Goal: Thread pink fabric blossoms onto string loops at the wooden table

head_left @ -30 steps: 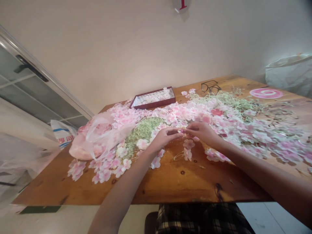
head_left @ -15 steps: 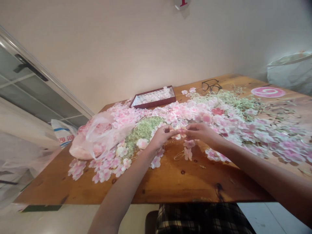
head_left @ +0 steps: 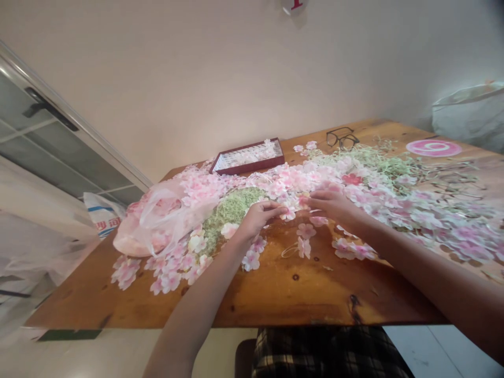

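Two hands work at the middle of the wooden table (head_left: 275,294). My left hand (head_left: 255,218) is loosely curled, its fingertips (head_left: 280,210) pinched on a small pink-and-white flower (head_left: 289,213) just above the bare wood. My right hand (head_left: 331,203) lies flat and forward, fingers extended and together, touching the near edge of the pink petal pile (head_left: 299,181); whether it grips anything there I cannot tell, since the fingertips blend into the petals.

Change since half a second ago: both hands met over one flower; now the right hand has separated and moved toward the pile, while the left retains the flower. I judge one joining action to be finished and the right hand free.

Surroundings: a heap of green stems (head_left: 232,207) lies just left of my left hand, a plastic bag (head_left: 157,218) of petals further left. A dark red tray (head_left: 248,156) and a pair of glasses (head_left: 340,138) sit at the far edge.
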The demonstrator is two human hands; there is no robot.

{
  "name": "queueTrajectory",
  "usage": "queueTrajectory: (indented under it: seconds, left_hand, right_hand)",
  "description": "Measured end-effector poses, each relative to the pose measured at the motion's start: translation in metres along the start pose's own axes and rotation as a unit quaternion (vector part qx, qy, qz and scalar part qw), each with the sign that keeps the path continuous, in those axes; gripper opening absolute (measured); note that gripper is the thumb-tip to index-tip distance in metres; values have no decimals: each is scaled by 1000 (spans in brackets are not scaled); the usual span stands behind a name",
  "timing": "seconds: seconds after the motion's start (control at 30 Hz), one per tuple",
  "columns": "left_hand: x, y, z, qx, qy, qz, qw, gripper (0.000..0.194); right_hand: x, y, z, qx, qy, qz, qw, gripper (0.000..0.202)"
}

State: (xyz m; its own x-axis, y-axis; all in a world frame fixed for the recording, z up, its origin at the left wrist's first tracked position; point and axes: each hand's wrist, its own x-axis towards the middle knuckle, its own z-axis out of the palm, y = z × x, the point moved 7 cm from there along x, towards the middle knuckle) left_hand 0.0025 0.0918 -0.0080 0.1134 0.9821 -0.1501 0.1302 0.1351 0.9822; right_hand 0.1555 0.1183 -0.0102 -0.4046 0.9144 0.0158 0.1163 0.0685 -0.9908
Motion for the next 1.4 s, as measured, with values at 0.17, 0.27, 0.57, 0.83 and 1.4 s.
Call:
queueTrajectory:
  seconds: [0.17, 0.27, 0.57, 0.83, 1.4]
  left_hand:
    - [-2, 3, 0, -3, 17, 27, 999, 32]
    - [-2, 3, 3, 16, 10, 30, 999, 35]
    - [-2, 1, 14, 70, -38, 47, 996, 30]
    - [-2, 1, 11, 62, -22, 42, 997, 33]
    - [2, -12, 2, -74, -17, -47, 996, 24]
  right_hand:
    - [5, -1, -6, -256, 42, -99, 961, 26]
    - [5, -2, -7, -362, 97, -155, 914, 24]
    - [-6, -19, 23, -143, -47, -121, 981, 26]
    - [-10, -15, 20, -97, -28, -29, 994, 25]
    - [11, 9, -16, -223, 84, -102, 966, 19]
